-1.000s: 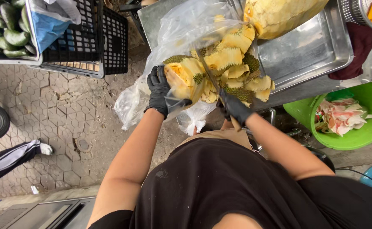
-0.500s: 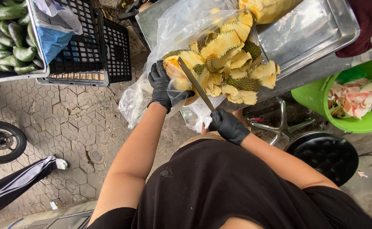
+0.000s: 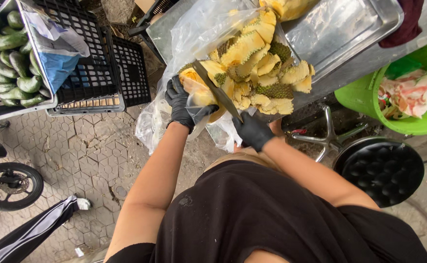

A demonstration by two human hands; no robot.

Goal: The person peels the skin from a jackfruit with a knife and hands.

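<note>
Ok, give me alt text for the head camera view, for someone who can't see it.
A person's black-gloved left hand holds yellow fruit while the gloved right hand cuts it with a knife, beside a heap of peels on clear plastic.

gloves: black | fruit pieces: yellow, green bumpy skin | bucket: bright green | crates: black grid | cucumbers: dark green | tray: shiny silver | shirt: black

A second ago the right hand lay low among the peels. It now grips a knife whose blade slants toward 11 o'clock across the fruit piece held by the left hand.
</note>
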